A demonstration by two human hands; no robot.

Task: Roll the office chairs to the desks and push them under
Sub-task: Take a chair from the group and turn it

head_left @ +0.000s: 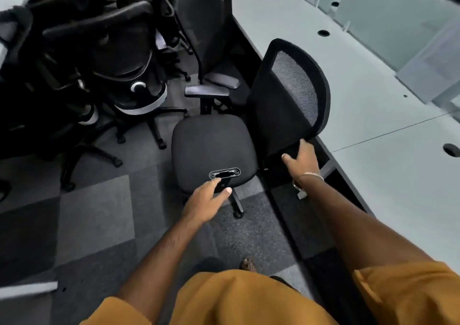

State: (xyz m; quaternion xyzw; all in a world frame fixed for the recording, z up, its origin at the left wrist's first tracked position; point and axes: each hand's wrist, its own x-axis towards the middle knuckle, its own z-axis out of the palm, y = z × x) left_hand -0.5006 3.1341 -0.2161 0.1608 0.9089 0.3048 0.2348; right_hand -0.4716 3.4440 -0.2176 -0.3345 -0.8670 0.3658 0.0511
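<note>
A black armless office chair stands sideways beside the long pale grey desk [368, 105]. Its padded seat [211, 145] is in the middle of the view. Its mesh backrest [291, 90] leans over the desk's dark front edge. My right hand [302, 159] grips the lower edge of the backrest, fingers curled over it. My left hand [209, 199] is at the near side of the seat, and its thumb and forefinger pinch the black armrest mount below the oval bracket [224, 174].
Another mesh chair with armrests [204, 33] stands at the desk just beyond. Several black chairs [107, 58] crowd the left, wheeled bases spread over the grey carpet tiles [94, 215]. Frosted glass partitions [403, 18] run along the desk's far side.
</note>
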